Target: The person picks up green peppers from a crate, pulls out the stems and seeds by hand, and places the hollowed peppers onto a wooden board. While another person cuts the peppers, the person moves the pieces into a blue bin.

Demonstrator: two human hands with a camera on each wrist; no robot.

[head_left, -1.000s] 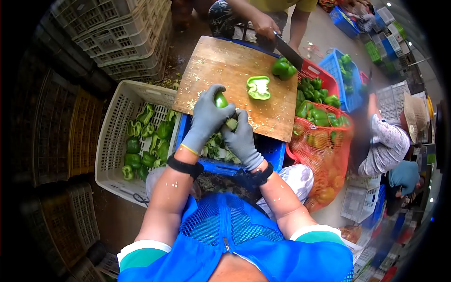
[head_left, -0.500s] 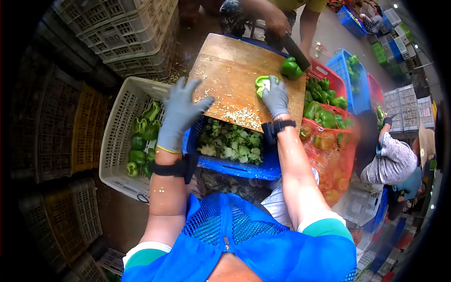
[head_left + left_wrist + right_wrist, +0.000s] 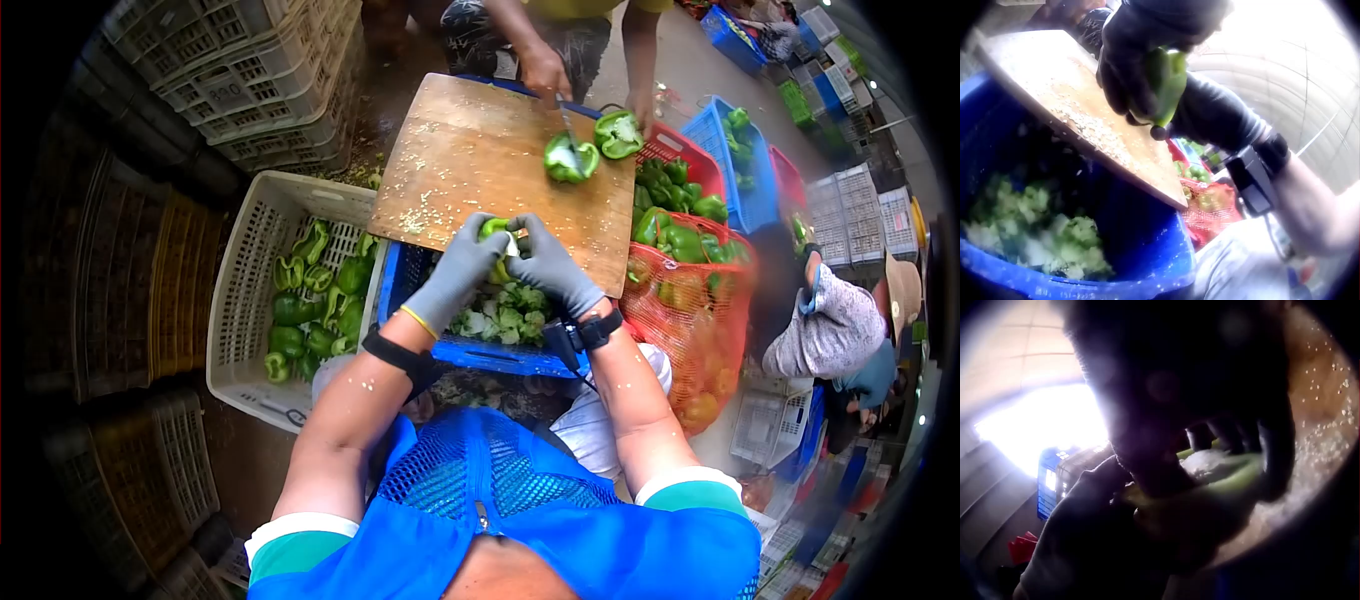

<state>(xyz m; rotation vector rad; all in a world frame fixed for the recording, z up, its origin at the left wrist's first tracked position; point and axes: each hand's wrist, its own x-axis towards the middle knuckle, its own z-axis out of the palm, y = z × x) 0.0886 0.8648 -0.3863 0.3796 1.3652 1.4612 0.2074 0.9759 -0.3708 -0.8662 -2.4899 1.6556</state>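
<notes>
A green bell pepper half is between my two grey-gloved hands, just over the near edge of the wooden cutting board. My left hand grips it from the left with curled fingers. From the other side my right hand holds it, its fingertips curled over the hollow, where pale core shows in the right wrist view. Green flesh shows between the gloves in the left wrist view. Below, a blue bin contains green and whitish pepper cores.
Across the board another person's hand holds a knife at a cut pepper. A white crate of pepper halves stands left. At right are a red mesh sack and a red crate, both with peppers.
My right hand reached to the pepper half on the board and brought it back toward me. My left hand, spread out earlier, now grips it too. The other person's whole pepper is now cut open.
</notes>
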